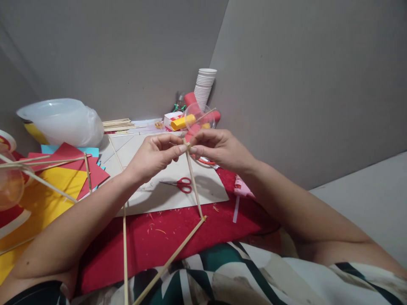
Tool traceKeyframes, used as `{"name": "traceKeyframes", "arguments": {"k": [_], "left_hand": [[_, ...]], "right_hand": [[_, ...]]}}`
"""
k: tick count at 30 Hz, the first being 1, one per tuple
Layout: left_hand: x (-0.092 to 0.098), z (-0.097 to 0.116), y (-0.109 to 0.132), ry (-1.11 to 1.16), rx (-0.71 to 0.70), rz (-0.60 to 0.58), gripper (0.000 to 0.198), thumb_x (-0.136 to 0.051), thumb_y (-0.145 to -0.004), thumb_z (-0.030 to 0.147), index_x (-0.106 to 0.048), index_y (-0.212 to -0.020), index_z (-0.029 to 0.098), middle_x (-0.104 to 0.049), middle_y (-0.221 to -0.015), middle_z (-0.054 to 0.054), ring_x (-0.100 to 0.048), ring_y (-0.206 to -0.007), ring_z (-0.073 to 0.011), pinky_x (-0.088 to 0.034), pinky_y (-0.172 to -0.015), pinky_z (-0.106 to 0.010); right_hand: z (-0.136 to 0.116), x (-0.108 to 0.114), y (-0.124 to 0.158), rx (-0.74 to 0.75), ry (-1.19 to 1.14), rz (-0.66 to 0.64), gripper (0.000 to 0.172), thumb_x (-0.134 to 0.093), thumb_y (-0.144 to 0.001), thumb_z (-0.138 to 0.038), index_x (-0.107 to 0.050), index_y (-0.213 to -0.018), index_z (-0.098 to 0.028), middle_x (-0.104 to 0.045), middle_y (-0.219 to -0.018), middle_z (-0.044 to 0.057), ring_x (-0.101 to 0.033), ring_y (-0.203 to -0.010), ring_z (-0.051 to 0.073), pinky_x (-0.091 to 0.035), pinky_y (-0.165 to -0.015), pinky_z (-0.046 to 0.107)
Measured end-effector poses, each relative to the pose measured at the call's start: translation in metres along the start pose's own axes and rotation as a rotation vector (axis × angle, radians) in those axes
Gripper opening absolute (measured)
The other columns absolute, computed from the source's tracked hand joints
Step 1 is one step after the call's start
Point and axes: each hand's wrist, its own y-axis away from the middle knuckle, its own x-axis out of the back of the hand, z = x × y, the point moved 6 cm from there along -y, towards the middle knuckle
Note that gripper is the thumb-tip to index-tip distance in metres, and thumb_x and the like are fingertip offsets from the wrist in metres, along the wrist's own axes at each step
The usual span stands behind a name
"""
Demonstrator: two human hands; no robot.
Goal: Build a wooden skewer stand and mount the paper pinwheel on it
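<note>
My left hand (pixel 157 152) pinches the upper end of a thin bamboo stick (pixel 195 186) between thumb and fingers. From the other side, my right hand (pixel 219 146) closes its thumb and fingers at the same end, where a short crosswise piece or joint shows; the fingers partly hide it. The lower end of this stick meets a second bamboo stick (pixel 171 262) at a corner, which runs down toward my lap. Below my hands, red-handled scissors (pixel 184 185) lie on a white board (pixel 152 203).
Further sticks stand at left (pixel 125 254). Coloured paper sheets (pixel 63 182) and a plastic-wrapped bundle (pixel 70 123) lie left. At the back are bamboo sticks (pixel 117 125), stacked paper cups (pixel 204 87), a clear plastic cup (pixel 200 117) and pliers (pixel 179 101). Red cloth (pixel 152 237) covers the table.
</note>
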Motion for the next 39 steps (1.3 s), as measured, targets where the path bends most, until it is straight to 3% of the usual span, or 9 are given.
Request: {"name": "traceKeyframes", "arguments": {"k": [5, 9, 15, 18, 25, 28, 32, 39], "left_hand": [[-0.001, 0.004, 0.001, -0.016, -0.021, -0.019, 0.031, -0.085, -0.07, 0.043, -0.07, -0.081, 0.017, -0.055, -0.059, 0.005, -0.042, -0.05, -0.0055, -0.028, -0.046, -0.02], [-0.001, 0.004, 0.0, 0.004, -0.027, -0.012, 0.032, -0.085, -0.069, 0.042, -0.07, -0.082, 0.017, -0.056, -0.059, 0.005, -0.044, -0.051, -0.0057, -0.03, -0.046, -0.02], [0.0, 0.001, -0.001, 0.034, -0.035, -0.002, 0.028, -0.084, -0.071, 0.038, -0.07, -0.082, 0.017, -0.057, -0.06, 0.004, -0.044, -0.051, -0.0052, -0.03, -0.047, -0.02], [-0.001, 0.001, 0.0, 0.039, -0.038, 0.003, 0.026, -0.085, -0.071, 0.037, -0.071, -0.082, 0.017, -0.058, -0.06, 0.004, -0.045, -0.051, -0.0054, -0.03, -0.046, -0.02], [-0.004, 0.011, 0.003, -0.111, -0.105, 0.044, 0.024, -0.081, -0.072, 0.037, -0.072, -0.076, 0.015, -0.06, -0.061, 0.001, -0.048, -0.054, -0.0072, -0.036, -0.049, -0.02], [-0.005, 0.018, 0.006, -0.189, -0.176, 0.046, 0.024, -0.078, -0.075, 0.036, -0.07, -0.069, 0.014, -0.06, -0.061, 0.0, -0.048, -0.057, -0.0079, -0.039, -0.053, -0.021], [-0.007, 0.024, 0.008, -0.242, -0.242, 0.034, 0.024, -0.075, -0.078, 0.033, -0.068, -0.065, 0.014, -0.057, -0.061, 0.001, -0.045, -0.059, -0.0081, -0.038, -0.055, -0.021], [-0.004, 0.025, 0.008, -0.309, -0.253, 0.025, 0.025, -0.072, -0.079, 0.03, -0.065, -0.061, 0.014, -0.053, -0.059, 0.001, -0.042, -0.057, -0.0082, -0.035, -0.053, -0.021]], "right_hand": [[0.01, -0.004, -0.001, 0.002, -0.255, -0.157, 0.025, -0.081, -0.08, -0.035, -0.064, -0.08, -0.017, -0.06, -0.082, -0.001, -0.056, -0.071, 0.009, -0.052, -0.064, 0.023], [0.016, -0.002, 0.0, 0.042, -0.386, -0.083, 0.026, -0.082, -0.078, -0.034, -0.063, -0.077, -0.016, -0.06, -0.093, 0.001, -0.057, -0.074, 0.009, -0.053, -0.065, 0.022], [0.018, -0.005, 0.0, 0.068, -0.393, -0.027, 0.03, -0.08, -0.079, -0.039, -0.058, -0.077, -0.017, -0.061, -0.077, -0.001, -0.055, -0.065, 0.009, -0.05, -0.058, 0.022], [0.024, -0.009, 0.001, -0.035, -0.479, -0.076, 0.027, -0.081, -0.079, -0.034, -0.06, -0.079, -0.017, -0.061, -0.069, -0.002, -0.054, -0.06, 0.008, -0.049, -0.057, 0.021], [0.046, -0.017, -0.003, -0.445, -0.682, -0.29, 0.026, -0.083, -0.073, -0.025, -0.062, -0.081, -0.013, -0.058, -0.062, -0.004, -0.051, -0.049, 0.005, -0.043, -0.046, 0.016], [0.037, -0.014, -0.014, -0.479, -0.633, -0.386, 0.026, -0.083, -0.074, -0.025, -0.06, -0.077, -0.014, -0.056, -0.059, -0.005, -0.048, -0.046, 0.005, -0.039, -0.042, 0.015], [0.015, -0.009, -0.034, -0.476, -0.387, -0.488, 0.028, -0.085, -0.073, -0.029, -0.061, -0.074, -0.015, -0.054, -0.057, -0.003, -0.047, -0.046, 0.007, -0.039, -0.04, 0.018], [-0.014, -0.011, -0.063, -0.317, 0.084, -0.68, 0.037, -0.079, -0.079, -0.048, -0.066, -0.064, -0.017, -0.057, -0.052, 0.003, -0.047, -0.042, 0.01, -0.036, -0.036, 0.024]]}}
